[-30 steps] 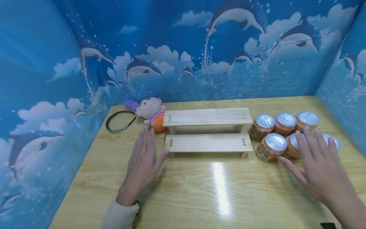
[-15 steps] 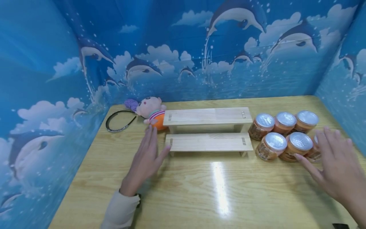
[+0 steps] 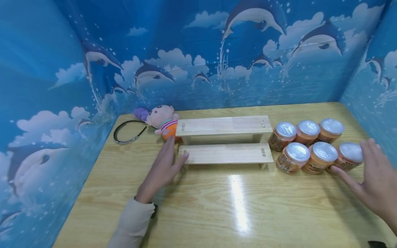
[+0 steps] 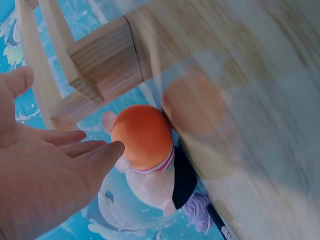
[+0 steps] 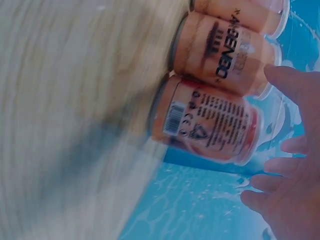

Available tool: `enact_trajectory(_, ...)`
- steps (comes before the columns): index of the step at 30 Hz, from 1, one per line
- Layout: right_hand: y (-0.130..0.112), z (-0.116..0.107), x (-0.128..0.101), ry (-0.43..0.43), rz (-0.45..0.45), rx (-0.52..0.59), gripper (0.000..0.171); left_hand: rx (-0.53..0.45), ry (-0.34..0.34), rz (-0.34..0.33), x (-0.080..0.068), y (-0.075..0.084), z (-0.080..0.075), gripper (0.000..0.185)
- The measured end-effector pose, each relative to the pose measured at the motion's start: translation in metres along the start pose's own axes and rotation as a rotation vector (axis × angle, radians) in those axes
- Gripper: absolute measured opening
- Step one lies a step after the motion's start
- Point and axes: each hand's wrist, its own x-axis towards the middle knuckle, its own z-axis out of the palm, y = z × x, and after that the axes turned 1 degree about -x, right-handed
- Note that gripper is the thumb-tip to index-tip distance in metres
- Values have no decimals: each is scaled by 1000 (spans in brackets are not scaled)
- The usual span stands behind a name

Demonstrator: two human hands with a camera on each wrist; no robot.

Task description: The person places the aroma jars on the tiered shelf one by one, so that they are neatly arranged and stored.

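A two-step wooden rack (image 3: 224, 154) of pale boards stands mid-table in the head view. My left hand (image 3: 164, 168) is at the rack's left end, fingers straight and thumb apart, holding nothing. Just past its fingertips lies a plush doll (image 3: 162, 120) with an orange bottom, also seen as a round orange plush (image 4: 142, 136) in the left wrist view. My right hand (image 3: 376, 179) spreads beside the front right jar (image 3: 349, 156), its palm bare. Several orange-brown jars with silvery lids stand in two rows. A printed label with a barcode marks the nearest jar (image 5: 202, 120) in the right wrist view.
A black headband (image 3: 119, 136) and a ball of purple yarn (image 3: 141, 114) lie at the back left, by the doll. Blue dolphin-print cloth (image 3: 198, 41) walls in the wooden table (image 3: 211, 203) at the back and both sides.
My right hand has moved right, off the front jars, uncovering them. My left hand has shifted slightly right toward the rack's end. Rack, doll and jars have stayed put.
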Motion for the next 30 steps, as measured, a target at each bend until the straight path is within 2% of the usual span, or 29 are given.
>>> enact_trajectory(3,11,1,-2,-16,29,70,105,-37,-16,-22,5,-1,2,89)
enact_trajectory(8,21,3,-11,-37,159,67,105,-134,-56,-50,13,-2,6,86)
enact_trajectory(10,24,4,-15,-57,219,70,99,-188,-74,-43,17,-3,6,82)
enact_trajectory(13,28,6,-15,-118,299,127,84,-255,-98,-25,23,-5,8,79)
enact_trajectory(17,34,12,-14,-201,386,207,72,-306,-125,-46,30,-6,12,80)
enact_trajectory(25,49,23,-17,-247,445,324,71,-334,-134,-127,37,-5,16,78)
enact_trajectory(28,53,24,-19,-232,435,369,59,-343,-138,-153,38,-4,15,78)
enact_trajectory(30,54,23,-20,-218,428,400,63,-346,-142,-163,39,-3,15,78)
